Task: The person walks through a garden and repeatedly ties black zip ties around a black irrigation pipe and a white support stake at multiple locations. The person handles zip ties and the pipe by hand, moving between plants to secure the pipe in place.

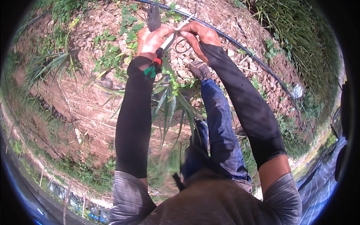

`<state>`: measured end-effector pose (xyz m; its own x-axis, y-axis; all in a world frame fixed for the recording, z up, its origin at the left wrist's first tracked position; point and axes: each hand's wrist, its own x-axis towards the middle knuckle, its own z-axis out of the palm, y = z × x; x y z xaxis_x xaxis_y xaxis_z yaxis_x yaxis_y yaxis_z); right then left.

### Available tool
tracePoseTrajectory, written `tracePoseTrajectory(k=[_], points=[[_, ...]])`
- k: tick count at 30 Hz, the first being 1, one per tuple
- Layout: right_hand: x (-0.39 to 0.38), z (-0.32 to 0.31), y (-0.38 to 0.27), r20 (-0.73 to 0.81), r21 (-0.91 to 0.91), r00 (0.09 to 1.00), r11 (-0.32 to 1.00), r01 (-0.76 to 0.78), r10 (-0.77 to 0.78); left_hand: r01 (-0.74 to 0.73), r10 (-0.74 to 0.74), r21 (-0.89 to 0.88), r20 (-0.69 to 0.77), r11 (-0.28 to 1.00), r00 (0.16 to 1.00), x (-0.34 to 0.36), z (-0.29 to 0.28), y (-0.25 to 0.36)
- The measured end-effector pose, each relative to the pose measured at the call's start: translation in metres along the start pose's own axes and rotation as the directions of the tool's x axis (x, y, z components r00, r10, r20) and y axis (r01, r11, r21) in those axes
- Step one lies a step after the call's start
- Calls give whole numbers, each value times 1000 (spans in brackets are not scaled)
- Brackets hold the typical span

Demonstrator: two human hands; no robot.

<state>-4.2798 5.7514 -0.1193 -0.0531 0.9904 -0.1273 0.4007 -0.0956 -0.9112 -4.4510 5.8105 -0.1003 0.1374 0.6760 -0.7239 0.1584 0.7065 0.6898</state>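
While I watch from above, my left hand [150, 39] grips a dark bundle of thin strips [153, 17], and my right hand [200, 35] pinches a pale thin strip [179, 27] just beside it, near the black irrigation hose [243, 50].

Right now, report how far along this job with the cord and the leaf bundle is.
Done: the left hand has a bundle of dark leaves gathered upright, and bands sit on that wrist. In hand: the right hand holds a pale cord at the bundle; no finished knot shows. Left: the plant below has loose leaves.
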Motion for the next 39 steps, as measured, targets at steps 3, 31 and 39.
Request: tracePoseTrajectory(k=[3,31,39], points=[[2,0,9,-92,-27,973,977,211,-213,-24,27,60,-44,998,999,4,6,-4],[81,-27,20,401,233,753,853,467,-522,397,-272,-454,317,798,909,13,-9,-24],[88,-28,14,439,206,682,805,557,-585,409,-264,-501,336,763,904,18,-14,-37]])
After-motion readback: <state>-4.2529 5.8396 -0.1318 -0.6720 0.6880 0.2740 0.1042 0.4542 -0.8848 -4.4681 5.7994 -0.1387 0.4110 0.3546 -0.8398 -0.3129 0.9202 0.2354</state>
